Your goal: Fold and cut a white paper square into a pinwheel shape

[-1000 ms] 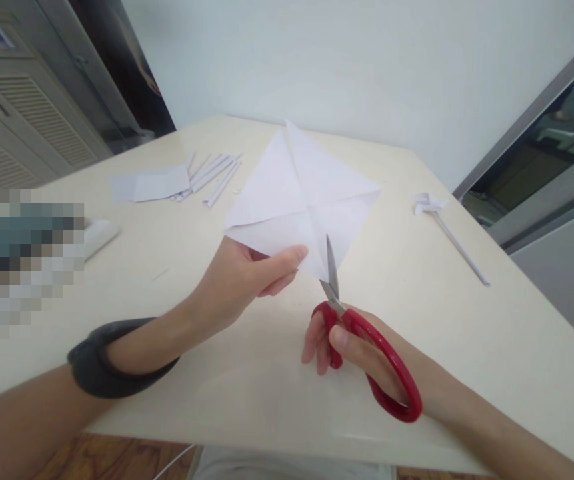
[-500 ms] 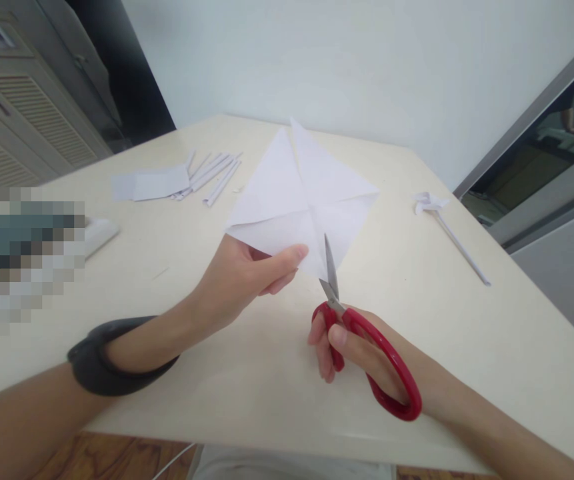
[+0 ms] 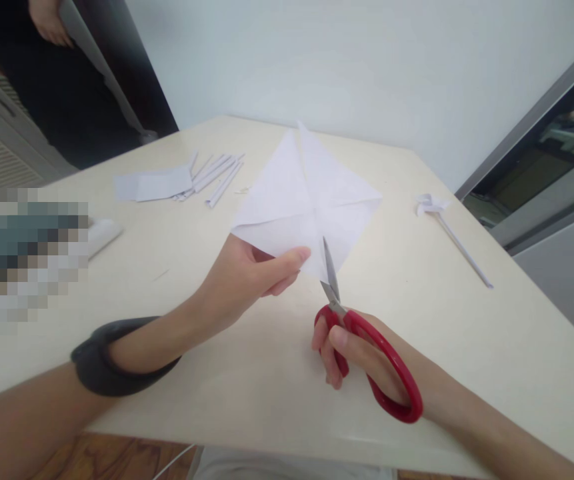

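Observation:
My left hand [image 3: 261, 270] pinches the near left edge of a white paper square [image 3: 347, 170], thumb on top and fingers underneath. The paper is tilted up off the table, with creases and a slit running in from its far corner. In my right hand [image 3: 351, 347] is a pair of red-handled scissors [image 3: 334, 303], thumb and fingers through the loops. Its blades are apart around the paper's near corner, one above the sheet; the lower blade is partly hidden beneath it.
On the white table [image 3: 247, 387], several rolled paper sticks [image 3: 224, 180] lie beside white paper sheets [image 3: 161, 183] at the back left. A paper pinwheel [image 3: 459, 243] on a stick rests at right. Beyond the table's far left stands a person in dark clothes [image 3: 67, 93]. A blurred-out item [image 3: 21, 260] lies at left.
A person has come into view at the upper left. The paper and both hands sit slightly farther right in the picture; the grips look the same.

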A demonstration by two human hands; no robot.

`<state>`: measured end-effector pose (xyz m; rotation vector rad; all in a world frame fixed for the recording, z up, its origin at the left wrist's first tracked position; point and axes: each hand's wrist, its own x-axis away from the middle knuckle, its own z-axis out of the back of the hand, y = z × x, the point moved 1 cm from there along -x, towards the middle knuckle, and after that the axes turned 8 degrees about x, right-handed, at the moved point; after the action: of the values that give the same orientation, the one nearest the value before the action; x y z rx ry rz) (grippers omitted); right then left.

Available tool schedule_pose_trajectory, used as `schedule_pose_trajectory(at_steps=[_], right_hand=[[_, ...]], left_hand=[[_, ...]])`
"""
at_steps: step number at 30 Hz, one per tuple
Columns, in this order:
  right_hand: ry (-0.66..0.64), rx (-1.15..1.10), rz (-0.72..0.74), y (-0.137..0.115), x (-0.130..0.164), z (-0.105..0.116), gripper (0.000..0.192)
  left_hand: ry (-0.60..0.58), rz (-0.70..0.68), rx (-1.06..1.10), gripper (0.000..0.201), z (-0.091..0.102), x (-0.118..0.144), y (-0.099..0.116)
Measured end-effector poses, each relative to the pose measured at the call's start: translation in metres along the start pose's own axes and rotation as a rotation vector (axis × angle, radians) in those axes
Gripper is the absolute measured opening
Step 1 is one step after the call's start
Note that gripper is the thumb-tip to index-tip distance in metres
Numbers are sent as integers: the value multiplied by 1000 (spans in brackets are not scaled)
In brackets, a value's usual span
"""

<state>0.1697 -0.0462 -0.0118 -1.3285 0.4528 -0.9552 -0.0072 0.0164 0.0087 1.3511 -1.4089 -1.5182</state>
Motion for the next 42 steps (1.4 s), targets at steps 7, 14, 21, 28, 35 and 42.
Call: schedule_pose_trajectory(at_steps=[7,14,21,28,35,42], right_hand=[[11,-2,27,0,-1,0,27],[10,8,-14,2,0,0,28],[1,14,19,4,-3,-1,30],[19,2,35,7,-4,-1,31],[9,-94,24,-2,-1,-2,27],[43,-105,19,-7,1,-3,31]], left_hand=[[-4,11,-7,39,-1,1,1],[-15,10,1,39,1,1,1],[2,41,-12,38,0,1,1],[-5,45,4,35,-1,0,1],[-24,64,1,40,1,2,-1],[-49,101,-36,43,0,2,0]])
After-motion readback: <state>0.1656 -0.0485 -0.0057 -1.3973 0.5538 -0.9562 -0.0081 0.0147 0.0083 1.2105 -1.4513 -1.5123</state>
